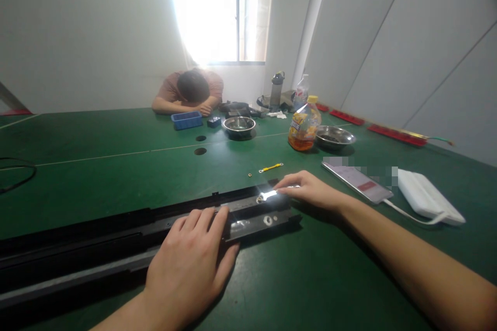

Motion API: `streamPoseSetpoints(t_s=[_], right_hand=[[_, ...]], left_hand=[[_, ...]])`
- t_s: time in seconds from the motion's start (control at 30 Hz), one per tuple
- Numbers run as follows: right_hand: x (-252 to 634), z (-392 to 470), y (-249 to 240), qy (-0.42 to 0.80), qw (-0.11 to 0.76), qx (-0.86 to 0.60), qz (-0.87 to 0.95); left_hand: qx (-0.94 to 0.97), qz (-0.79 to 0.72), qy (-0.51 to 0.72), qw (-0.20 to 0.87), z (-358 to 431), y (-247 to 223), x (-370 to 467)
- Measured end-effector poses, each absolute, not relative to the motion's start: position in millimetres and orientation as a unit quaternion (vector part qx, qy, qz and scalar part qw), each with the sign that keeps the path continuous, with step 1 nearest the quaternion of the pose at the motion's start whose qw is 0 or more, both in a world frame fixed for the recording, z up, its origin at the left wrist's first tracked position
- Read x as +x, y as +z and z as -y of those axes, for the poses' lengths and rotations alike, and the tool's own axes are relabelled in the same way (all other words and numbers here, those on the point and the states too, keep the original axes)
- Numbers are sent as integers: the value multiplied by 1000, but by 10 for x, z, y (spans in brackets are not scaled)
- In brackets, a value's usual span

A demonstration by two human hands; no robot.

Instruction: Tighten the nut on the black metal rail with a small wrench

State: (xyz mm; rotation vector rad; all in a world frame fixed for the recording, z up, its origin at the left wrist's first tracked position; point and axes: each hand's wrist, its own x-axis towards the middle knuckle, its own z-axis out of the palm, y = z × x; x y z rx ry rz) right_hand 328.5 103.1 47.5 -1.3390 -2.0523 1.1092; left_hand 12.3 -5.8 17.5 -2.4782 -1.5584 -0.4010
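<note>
A long black metal rail [116, 235] lies across the table from the left edge to the middle. My left hand [194, 248] grips it near its right end, fingers over the top and thumb along the near side. In my right hand [306, 189] is a shiny wrench [269, 194], pinched between thumb and fingers. The wrench's jaw end meets a small fastener on the rail's end; whether it sits around it I cannot tell. Just beyond lie a yellow wire with ring terminals [271, 168] and a small brass-coloured nut [249, 175].
Steel bowls [239, 125] [336, 137], a bottle of orange drink [305, 126] and a blue bin [187, 120] stand farther back. A phone [357, 181] is cabled to a white power bank [429, 195] at right. Across the green table [272, 279], a person [190, 90] rests head on arms.
</note>
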Motion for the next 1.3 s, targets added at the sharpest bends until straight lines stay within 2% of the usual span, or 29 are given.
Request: streamPoseSetpoints(t_s=[1.3], right_hand=[[3331,-1029,513,434,230,-485,724]], left_hand=[[-835,526,-135,91,55,176,136]])
